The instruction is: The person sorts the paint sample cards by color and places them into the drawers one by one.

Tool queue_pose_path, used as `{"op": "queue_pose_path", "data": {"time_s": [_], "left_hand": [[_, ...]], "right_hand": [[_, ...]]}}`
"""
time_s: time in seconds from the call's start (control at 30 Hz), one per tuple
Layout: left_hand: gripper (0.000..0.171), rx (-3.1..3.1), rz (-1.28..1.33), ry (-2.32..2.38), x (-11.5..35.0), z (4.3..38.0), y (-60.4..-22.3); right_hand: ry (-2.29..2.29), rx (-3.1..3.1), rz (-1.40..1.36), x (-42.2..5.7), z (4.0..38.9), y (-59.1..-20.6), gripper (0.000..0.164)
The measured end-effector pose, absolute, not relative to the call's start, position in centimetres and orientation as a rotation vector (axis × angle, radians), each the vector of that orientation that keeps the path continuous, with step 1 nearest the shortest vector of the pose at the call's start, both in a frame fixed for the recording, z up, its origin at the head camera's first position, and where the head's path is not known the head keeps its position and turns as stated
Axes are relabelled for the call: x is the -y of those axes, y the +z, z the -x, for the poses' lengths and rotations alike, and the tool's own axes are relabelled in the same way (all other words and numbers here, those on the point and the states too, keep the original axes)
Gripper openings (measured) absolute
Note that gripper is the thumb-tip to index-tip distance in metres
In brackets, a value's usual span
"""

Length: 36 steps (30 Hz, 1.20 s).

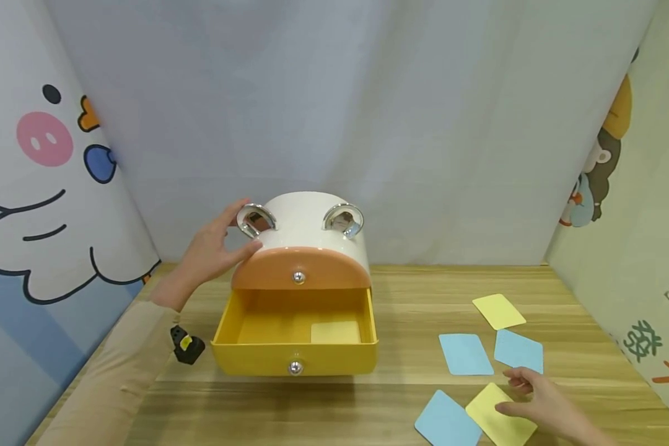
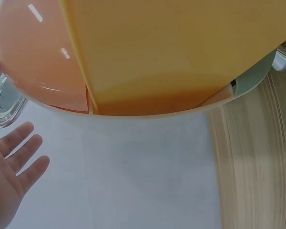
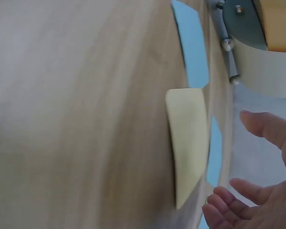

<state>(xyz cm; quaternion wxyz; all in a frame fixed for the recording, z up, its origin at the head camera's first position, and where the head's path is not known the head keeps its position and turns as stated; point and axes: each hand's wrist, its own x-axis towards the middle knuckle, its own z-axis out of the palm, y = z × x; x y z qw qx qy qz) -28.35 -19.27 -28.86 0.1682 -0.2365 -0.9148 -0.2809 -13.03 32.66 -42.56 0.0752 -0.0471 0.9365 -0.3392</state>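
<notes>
A small white cabinet (image 1: 301, 214) with two silver ear-shaped loops stands on the table. Its upper orange drawer (image 1: 267, 269) is closed, while the lower yellow drawer (image 1: 251, 359) is pulled out with a pale yellow card (image 1: 334, 332) inside. My left hand (image 1: 209, 251) is at the cabinet's left side, thumb touching near the left loop (image 1: 255, 221), other fingers extended in the left wrist view. On the right, my right hand (image 1: 552, 406) hovers over a yellow card (image 1: 496, 415), thumb and fingers apart, holding nothing. A blue card (image 1: 447, 421) lies beside that card.
Farther back on the wooden table (image 1: 418, 310) lie two blue cards (image 1: 466, 354) (image 1: 521, 350) and another yellow card (image 1: 498, 311). Curtain-like walls (image 1: 451, 124) with cartoon prints enclose the table. A small black device (image 1: 187, 347) is by the left wrist.
</notes>
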Motion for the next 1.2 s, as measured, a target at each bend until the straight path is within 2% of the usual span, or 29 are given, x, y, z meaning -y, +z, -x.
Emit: {"op": "queue_pose_path", "data": {"time_s": [0.17, 0.53, 0.83, 1.07, 1.2], "left_hand": [[0.077, 2.59, 0.665, -0.799, 19.3, 28.4, -28.7], [0.077, 2.592, 0.655, -0.809, 19.4, 28.3, -28.5], [0.078, 2.59, 0.667, -0.8, 19.3, 28.4, -28.8], [0.077, 2.605, 0.663, -0.783, 19.1, 28.4, -28.7], [0.076, 2.608, 0.663, -0.783, 19.1, 28.3, -28.7]], "right_hand": [[-0.889, -2.81, 0.033, -33.2, 12.3, -44.2, 0.078], [-0.609, -2.975, 0.02, -32.0, 11.6, -44.8, 0.085], [-0.744, -2.909, -0.056, -32.2, 11.9, -44.6, 0.074], [-1.162, -2.663, 0.108, -33.6, 12.1, -44.6, 0.031], [-1.254, -2.559, 0.131, -34.2, 12.2, -44.3, 0.027]]}}
